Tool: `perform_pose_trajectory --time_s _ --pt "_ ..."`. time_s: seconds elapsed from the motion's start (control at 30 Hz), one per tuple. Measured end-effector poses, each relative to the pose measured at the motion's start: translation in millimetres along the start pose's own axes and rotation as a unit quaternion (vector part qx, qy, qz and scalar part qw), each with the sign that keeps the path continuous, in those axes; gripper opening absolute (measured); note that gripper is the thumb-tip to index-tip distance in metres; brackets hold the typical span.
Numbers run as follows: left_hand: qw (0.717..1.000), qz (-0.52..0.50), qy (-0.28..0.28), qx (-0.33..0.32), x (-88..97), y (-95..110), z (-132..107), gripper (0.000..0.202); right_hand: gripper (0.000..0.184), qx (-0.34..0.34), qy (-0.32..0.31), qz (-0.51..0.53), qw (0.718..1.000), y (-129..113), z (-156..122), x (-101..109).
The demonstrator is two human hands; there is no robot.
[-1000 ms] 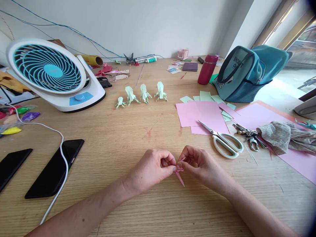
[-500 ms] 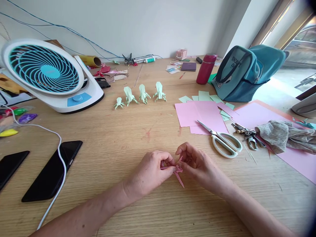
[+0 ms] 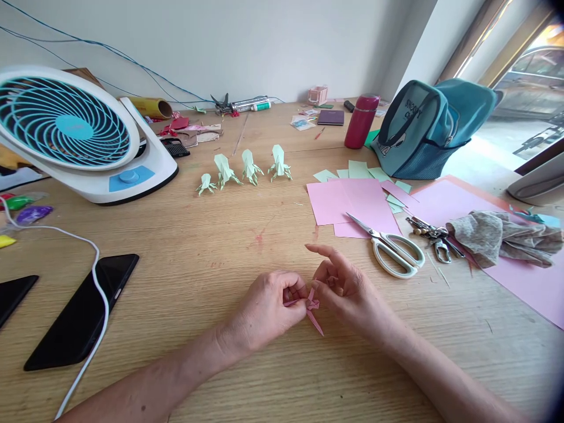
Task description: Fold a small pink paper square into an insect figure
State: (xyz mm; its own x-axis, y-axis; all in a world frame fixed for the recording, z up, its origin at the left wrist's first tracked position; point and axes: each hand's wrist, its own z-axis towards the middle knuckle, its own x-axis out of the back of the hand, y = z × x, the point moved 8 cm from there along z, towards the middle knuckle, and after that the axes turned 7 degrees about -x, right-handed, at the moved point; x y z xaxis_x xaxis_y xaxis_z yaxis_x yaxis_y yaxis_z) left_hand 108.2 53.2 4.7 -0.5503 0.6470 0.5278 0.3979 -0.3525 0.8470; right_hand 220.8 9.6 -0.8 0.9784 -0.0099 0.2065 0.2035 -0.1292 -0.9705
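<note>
My left hand (image 3: 267, 302) pinches a small piece of folded pink paper (image 3: 314, 305) between thumb and fingers, just above the table. The paper has thin pointed arms, one sticking down toward me and one upward. At the upward point, my right hand (image 3: 352, 296) is closed with its thumb and a bent finger, while its index finger stretches out to the left. The fingers partly hide the paper. Farther back stand several pale green folded paper figures (image 3: 251, 168) with legs, in a row.
Scissors (image 3: 399, 252) lie on pink paper sheets (image 3: 348, 200) to the right, beside keys (image 3: 436, 235) and a grey cloth (image 3: 484, 235). A red bottle (image 3: 362, 121) and blue backpack (image 3: 427, 129) stand behind. At left are a fan (image 3: 79, 129), a phone (image 3: 83, 311) and a white cable (image 3: 104, 299).
My right index finger has lifted and straightened away from the paper. The left hand keeps its pinch. The whole view has shifted slightly, so things appear farther left.
</note>
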Motion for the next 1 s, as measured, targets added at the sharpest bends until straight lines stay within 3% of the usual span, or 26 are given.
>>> perform_pose_trajectory --time_s 0.13,0.23,0.3,0.37,0.6,0.8,1.0 --pt "0.998 -0.04 -0.02 0.034 -2.0 -3.0 -1.0 0.02 0.051 0.012 0.027 0.032 0.999 -2.4 2.3 5.6" --pt "0.994 -0.074 -0.048 0.06 -7.6 -7.2 -3.2 0.025 0.044 0.035 0.105 0.049 0.993 -8.0 5.1 29.1" --pt "0.993 -0.096 -0.04 0.063 -7.8 -9.7 -2.3 0.028 0.042 0.039 0.141 0.074 0.986 -9.9 6.3 43.5" --pt "0.989 -0.138 -0.013 0.047 -5.1 -10.2 1.3 0.03 0.042 0.028 0.137 0.087 0.986 -10.4 7.7 47.7" --pt "0.957 -0.281 0.077 0.001 4.8 -6.1 7.7 0.03 0.039 -0.056 -0.028 0.118 0.991 -0.5 6.6 5.7" --pt "0.937 -0.327 0.124 0.014 3.1 -5.1 1.7 0.027 0.03 -0.066 -0.013 0.098 0.993 7.6 6.6 -2.7" --pt "0.928 -0.358 0.098 0.022 -1.3 -5.1 4.9 0.028 0.035 -0.084 0.014 0.097 0.992 10.6 7.9 1.5"
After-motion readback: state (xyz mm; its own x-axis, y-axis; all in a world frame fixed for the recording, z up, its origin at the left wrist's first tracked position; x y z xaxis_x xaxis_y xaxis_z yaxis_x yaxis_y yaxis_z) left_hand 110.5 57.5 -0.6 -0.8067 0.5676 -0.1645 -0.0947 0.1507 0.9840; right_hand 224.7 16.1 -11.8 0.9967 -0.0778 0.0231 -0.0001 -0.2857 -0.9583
